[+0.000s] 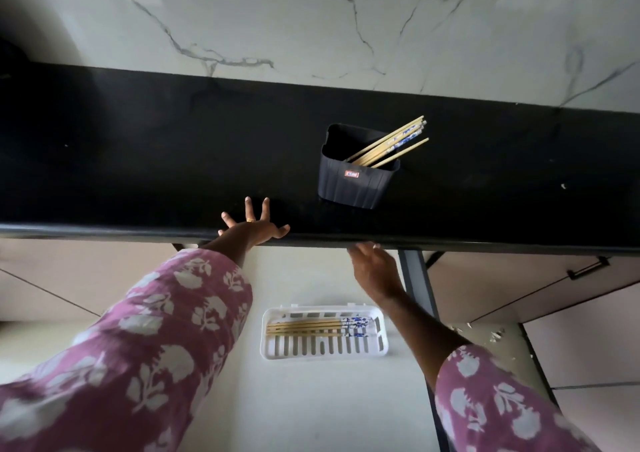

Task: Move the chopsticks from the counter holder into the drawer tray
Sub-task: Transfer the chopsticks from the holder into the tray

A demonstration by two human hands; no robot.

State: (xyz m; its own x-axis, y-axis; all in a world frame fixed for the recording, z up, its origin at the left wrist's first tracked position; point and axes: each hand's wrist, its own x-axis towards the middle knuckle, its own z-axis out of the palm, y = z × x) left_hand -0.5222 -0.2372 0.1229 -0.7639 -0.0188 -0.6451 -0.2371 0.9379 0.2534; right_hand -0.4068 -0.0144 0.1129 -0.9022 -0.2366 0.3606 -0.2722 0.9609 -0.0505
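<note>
A dark ribbed holder [353, 181] stands on the black counter [138, 160]. Several bamboo chopsticks [391, 145] with blue-patterned tops lean out of it toward the right. Below the counter, a white slotted tray [325, 349] lies in the open drawer [301, 403], with several chopsticks [311, 327] lined up along its far side. My left hand [252, 224] rests flat on the counter's front edge, fingers spread, holding nothing. My right hand [372, 268] is just under the counter edge, below the holder; its fingertips are hidden by the edge and no chopstick shows in it.
A white marble-veined wall [346, 18] rises behind the counter. To the right of the drawer are pale cabinet fronts with a black handle [587, 271]. Small white crumbs [495, 335] lie on the drawer's right side.
</note>
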